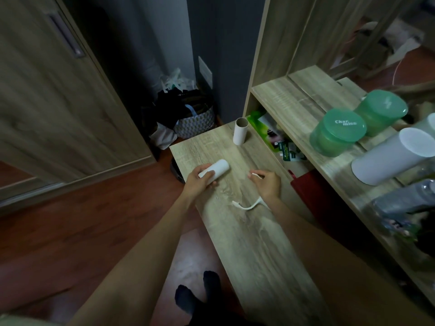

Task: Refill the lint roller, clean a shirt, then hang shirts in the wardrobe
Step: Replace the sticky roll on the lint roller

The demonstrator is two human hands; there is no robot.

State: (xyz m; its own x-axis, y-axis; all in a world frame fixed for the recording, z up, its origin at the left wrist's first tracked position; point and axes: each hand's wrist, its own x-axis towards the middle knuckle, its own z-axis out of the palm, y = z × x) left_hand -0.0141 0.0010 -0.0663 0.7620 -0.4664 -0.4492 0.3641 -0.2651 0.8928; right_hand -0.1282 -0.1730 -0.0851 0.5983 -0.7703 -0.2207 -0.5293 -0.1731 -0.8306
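My left hand (200, 182) grips a white lint roll refill (215, 171) just above the wooden table top (249, 231). To its right, my right hand (267, 184) holds the thin white lint roller handle (247, 206), whose curved end sticks out below the wrist over the table. An empty cardboard core (240, 131) stands upright at the table's far end. No shirt shows in this view.
The wardrobe door (54, 97) stands at the left. A patterned laundry basket (194, 122) full of dark clothes sits on the floor behind the table. On the shelf at the right stand two green tubs (339, 131) and a white cylinder (390, 156).
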